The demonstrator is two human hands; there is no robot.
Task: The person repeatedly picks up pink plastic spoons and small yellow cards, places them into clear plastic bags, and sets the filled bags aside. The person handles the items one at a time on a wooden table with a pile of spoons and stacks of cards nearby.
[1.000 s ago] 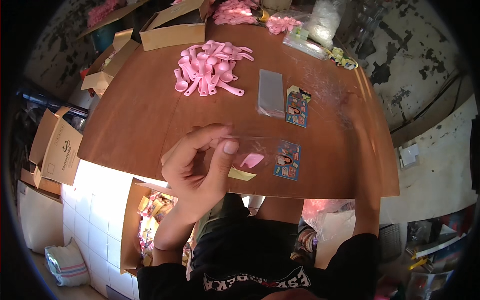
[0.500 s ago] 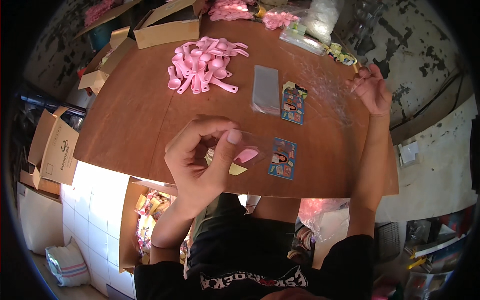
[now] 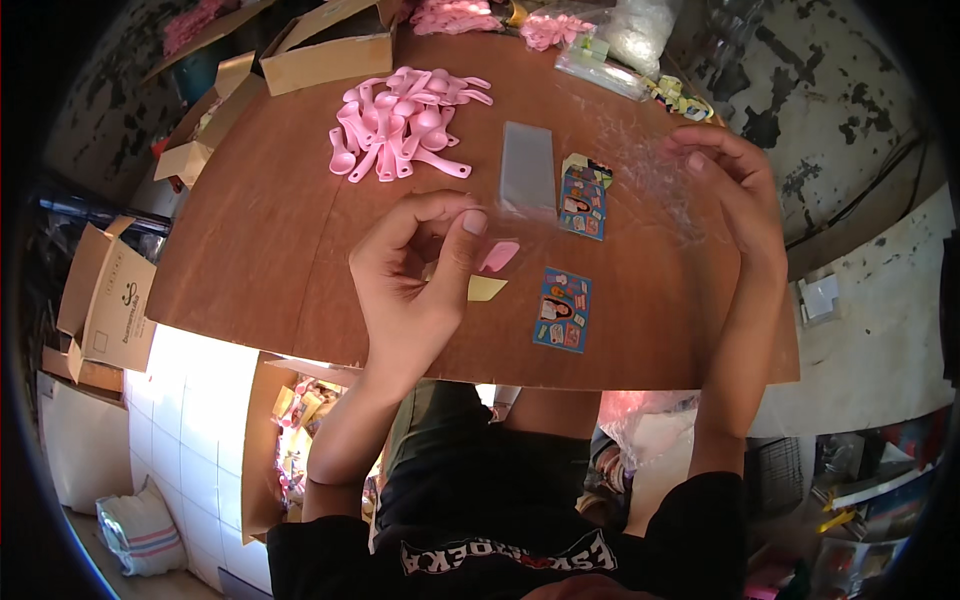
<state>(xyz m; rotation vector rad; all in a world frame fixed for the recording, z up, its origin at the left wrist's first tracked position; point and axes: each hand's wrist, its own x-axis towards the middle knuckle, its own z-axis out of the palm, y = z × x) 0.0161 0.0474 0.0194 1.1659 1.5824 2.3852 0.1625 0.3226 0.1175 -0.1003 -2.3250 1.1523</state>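
Note:
My left hand (image 3: 410, 280) is closed in a pinch at the front middle of the table, thumb against finger on a clear plastic bag (image 3: 515, 232). Through the film shows a pink plastic piece (image 3: 499, 256), perhaps a spoon's handle; my fingers hide the rest. Beside it is a yellow card (image 3: 486, 289), partly behind my thumb. My right hand (image 3: 735, 190) is over a heap of clear plastic strips (image 3: 650, 180), thumb and fingers curved and apart, with nothing visible between them. A blue printed card (image 3: 562, 310) lies between my hands.
Pink spoons (image 3: 400, 125) are piled on the left of the brown table (image 3: 250, 220). A stack of clear bags (image 3: 527, 165) is beside more printed cards (image 3: 583, 200). Cardboard boxes (image 3: 330, 50) stand at the far left, and a white plastic bundle (image 3: 640, 35) at the back.
My left hand has moved slightly away from me and to the right with the bag. My right hand has come lower and turned inward over the plastic strips, its fingers now pointing left.

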